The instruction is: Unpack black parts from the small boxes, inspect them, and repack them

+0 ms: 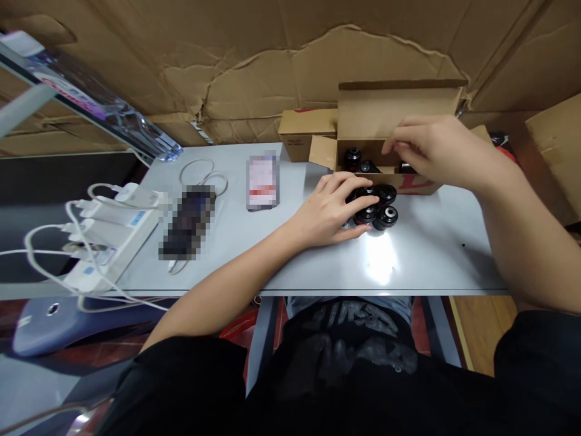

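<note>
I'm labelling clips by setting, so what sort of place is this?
Probably a small packing or storage workspace: an open cardboard box holds black round parts, more parts stand on the desk, and large cardboard lines the back.

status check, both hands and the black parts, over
Left hand: spread against black parts on table. Right hand: over open box, grip contents unclear. Box's front wall stands between these parts and those inside.

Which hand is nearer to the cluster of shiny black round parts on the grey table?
Left. The left hand touches the cluster, fingers spread over it; the right hand is farther away, over the open brown cardboard box behind it.
</note>
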Motion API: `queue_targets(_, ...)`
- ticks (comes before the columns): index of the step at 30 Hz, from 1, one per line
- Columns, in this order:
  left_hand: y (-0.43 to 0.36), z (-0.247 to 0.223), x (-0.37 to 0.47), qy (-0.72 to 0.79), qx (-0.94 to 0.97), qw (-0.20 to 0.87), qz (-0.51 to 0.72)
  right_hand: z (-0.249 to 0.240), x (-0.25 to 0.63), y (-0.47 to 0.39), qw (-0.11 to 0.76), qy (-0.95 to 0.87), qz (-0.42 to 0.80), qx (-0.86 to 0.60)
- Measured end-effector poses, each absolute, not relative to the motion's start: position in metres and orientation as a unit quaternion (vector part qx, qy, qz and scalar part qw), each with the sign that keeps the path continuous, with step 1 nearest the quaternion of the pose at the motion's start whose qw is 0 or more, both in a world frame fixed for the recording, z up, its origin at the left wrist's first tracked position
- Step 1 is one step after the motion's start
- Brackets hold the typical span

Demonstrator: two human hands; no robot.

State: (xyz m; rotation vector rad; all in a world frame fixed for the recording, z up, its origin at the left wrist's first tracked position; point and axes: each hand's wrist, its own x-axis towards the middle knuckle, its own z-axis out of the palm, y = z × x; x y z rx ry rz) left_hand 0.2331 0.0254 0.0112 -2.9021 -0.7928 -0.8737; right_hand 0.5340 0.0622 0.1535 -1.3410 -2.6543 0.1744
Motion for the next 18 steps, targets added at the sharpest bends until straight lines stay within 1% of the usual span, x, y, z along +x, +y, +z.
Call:
queue_targets(4,0.017,0.018,0.239,-0.203,-0.941,0.042,-0.269,0.123,0.537,0.098,0.054,-0.904,0.111,-0.410)
queue_targets(8,0.012,0.022,0.244,-0.192,-0.949,0.046,-0.246,0.103,0.541,0.120,0.008,-0.912,0.141,-0.384)
queue_targets(12,0.013,0.020,0.244,-0.195,-0.948,0.046,-0.247,0.099,0.545,0.122,-0.035,-0.910,0.180,-0.372)
queue_targets(18,0.020,0.015,0.239,-0.207,-0.942,0.037,-0.261,0.101,0.548,0.120,-0.038,-0.909,0.172,-0.379)
